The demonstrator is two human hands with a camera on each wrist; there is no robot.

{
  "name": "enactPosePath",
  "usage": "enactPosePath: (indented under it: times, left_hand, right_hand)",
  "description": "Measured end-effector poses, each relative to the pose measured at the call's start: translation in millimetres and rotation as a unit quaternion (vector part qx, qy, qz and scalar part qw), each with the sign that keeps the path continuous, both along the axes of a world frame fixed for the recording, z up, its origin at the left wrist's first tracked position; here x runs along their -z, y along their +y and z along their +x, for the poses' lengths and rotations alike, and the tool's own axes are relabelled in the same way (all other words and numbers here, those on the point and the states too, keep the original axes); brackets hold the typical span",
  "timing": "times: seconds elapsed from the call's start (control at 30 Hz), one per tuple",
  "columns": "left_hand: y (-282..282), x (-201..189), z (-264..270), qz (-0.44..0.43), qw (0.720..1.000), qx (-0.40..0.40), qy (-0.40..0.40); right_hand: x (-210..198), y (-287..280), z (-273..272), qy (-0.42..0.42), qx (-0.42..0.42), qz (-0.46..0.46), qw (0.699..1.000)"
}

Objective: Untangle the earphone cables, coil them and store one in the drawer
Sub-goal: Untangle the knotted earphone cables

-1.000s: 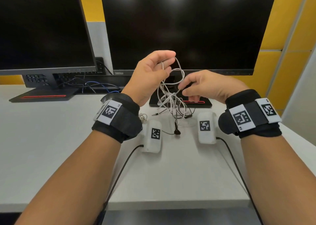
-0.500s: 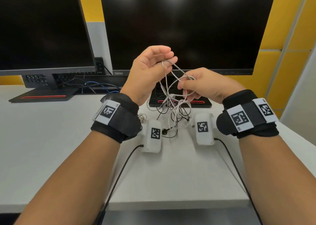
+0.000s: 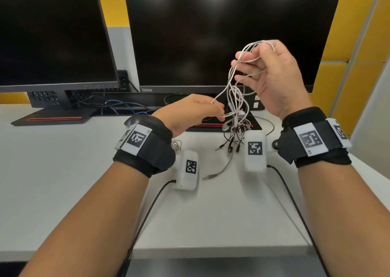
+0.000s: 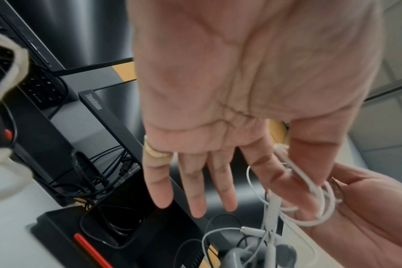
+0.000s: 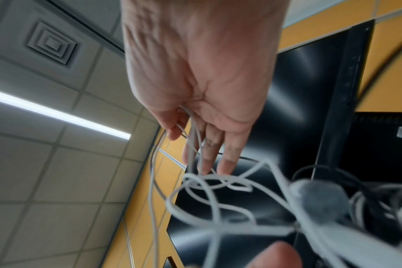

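A tangle of white earphone cable [image 3: 232, 91] and black earphone cable [image 3: 230, 144] hangs over the white desk [image 3: 63, 171]. My right hand [image 3: 253, 65] is raised in front of the big monitor, with several white loops draped over its curled fingers [image 5: 225, 163]. Lower and to the left, my left hand [image 3: 218, 112] pinches a white strand [image 4: 308, 183] between thumb and forefinger; its other fingers [image 4: 195, 195] stay straight. The black plugs and buds dangle just above the desk. A small pale coil [image 3: 176, 145] lies by my left wrist. No drawer is in view.
Two dark monitors [image 3: 211, 34] stand at the back, their black bases [image 3: 52, 116] and loose cords [image 3: 109, 106] on the desk behind my hands. White tagged camera boxes [image 3: 255, 150] hang at both wrists, trailing black leads [image 3: 147, 209] toward the desk's front edge.
My right hand has risen up and to the right, lifting the white loops. My left hand has dropped from high to low and now pinches a lower strand, so the tangle is stretched out.
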State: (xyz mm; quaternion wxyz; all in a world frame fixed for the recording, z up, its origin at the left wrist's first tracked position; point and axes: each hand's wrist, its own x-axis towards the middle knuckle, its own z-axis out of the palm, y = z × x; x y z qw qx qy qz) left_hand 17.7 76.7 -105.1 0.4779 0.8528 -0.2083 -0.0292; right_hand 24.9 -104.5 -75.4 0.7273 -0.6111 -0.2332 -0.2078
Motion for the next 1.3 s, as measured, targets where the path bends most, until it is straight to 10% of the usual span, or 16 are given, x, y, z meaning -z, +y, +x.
enactPosePath:
  times: [0.3,0.5,0.77,1.1,1.3]
  left_hand:
    - [-3.1,4.6,-7.9,-0.047,0.991,0.121,0.011]
    - [-0.3,-0.1,-6.1,-0.196,0.973,0.123,-0.016]
    - [-4.7,-4.0,-7.6,-0.296,0.95,0.062,-0.08]
    - [0.7,0.7,5.4,-0.235,0.965,-0.09,-0.075]
    - [-1.4,2.7,4.2,-0.137,0.988,-0.03,-0.059]
  right_hand:
    - [1.8,6.6,-6.0,-0.021,-0.002,-0.12,0.992]
    - [8.0,2.1,1.3,0.124,0.088,-0.274,0.95]
    - [15.2,-0.1,0.1,0.116,0.024,-0.407,0.906]
    - [15.6,2.2,3.9,0.099,0.022,-0.376,0.921]
    - [13.2,4.4,3.0,0.084,0.019,-0.341,0.936]
